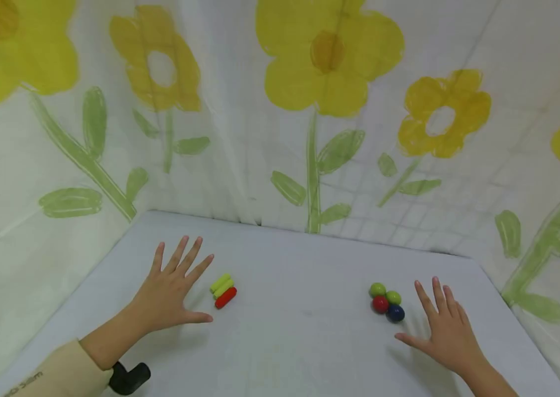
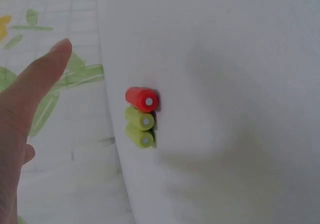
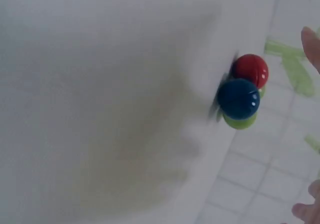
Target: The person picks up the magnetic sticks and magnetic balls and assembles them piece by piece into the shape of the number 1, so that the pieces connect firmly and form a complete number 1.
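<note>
My left hand (image 1: 168, 295) hovers with spread, straight fingers just left of a small row of short rods. Two are yellow-green rods (image 1: 221, 284) and one is a red rod (image 1: 226, 298); in the left wrist view, the red rod (image 2: 142, 99) shows a pale, round end. On the right, my right hand (image 1: 448, 333) is also spread, holding nothing. Beside its fingers sits a cluster of shiny balls: a red ball (image 1: 380, 304), a dark blue ball (image 1: 396, 313) and two green balls (image 1: 377, 290). In the right wrist view the blue ball (image 3: 239, 99) partly hides a green one.
A white table (image 1: 300, 342) lies under both hands. Behind and around it hangs a white curtain (image 1: 230, 165) painted with yellow flowers and green leaves. A black strap piece (image 1: 130, 378) sticks out by the left sleeve (image 1: 66, 372).
</note>
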